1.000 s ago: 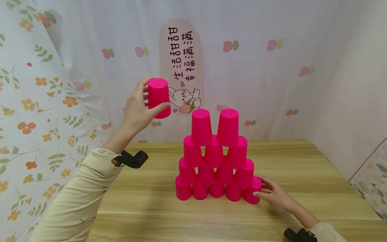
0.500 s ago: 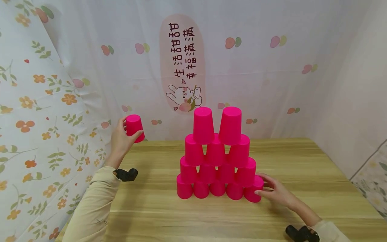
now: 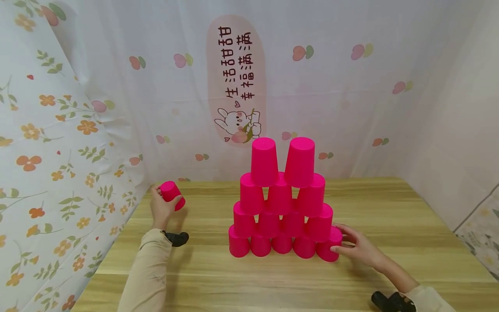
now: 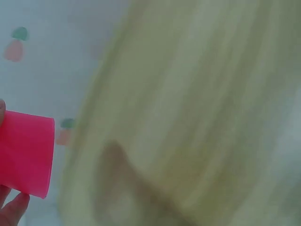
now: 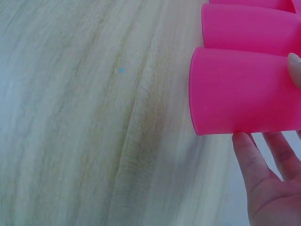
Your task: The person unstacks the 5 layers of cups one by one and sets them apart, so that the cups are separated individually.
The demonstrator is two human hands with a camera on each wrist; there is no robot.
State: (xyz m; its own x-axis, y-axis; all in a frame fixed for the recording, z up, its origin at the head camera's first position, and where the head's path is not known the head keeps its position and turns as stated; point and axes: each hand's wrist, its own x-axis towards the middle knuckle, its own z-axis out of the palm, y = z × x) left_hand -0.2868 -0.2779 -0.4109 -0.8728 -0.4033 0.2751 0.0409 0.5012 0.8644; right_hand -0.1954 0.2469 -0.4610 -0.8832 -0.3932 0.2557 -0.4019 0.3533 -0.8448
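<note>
Upside-down pink cups stand in a stepped stack, with a left top cup (image 3: 264, 164) and a right top cup (image 3: 300, 164) above rows of several more. At the back left, my left hand (image 3: 160, 209) grips a single pink cup (image 3: 170, 193), tilted and close over the table; its side also shows in the left wrist view. On the right, my right hand (image 3: 360, 250) holds the bottom row's end cup (image 3: 327, 252) between thumb and fingers. The right wrist view shows the thumb (image 5: 295, 70) on one side of that cup and fingertips on the opposite side.
Beneath everything is a wooden table (image 3: 210, 281), its back edge against a white printed curtain (image 3: 331, 108). A floral cloth (image 3: 50, 173) hangs along the left side. Black wrist cameras sit on both forearms.
My left hand has carried its cup down and left from beside the stack's top toward the table's back left. My right hand stays on the end cup, and the stack keeps its shape.
</note>
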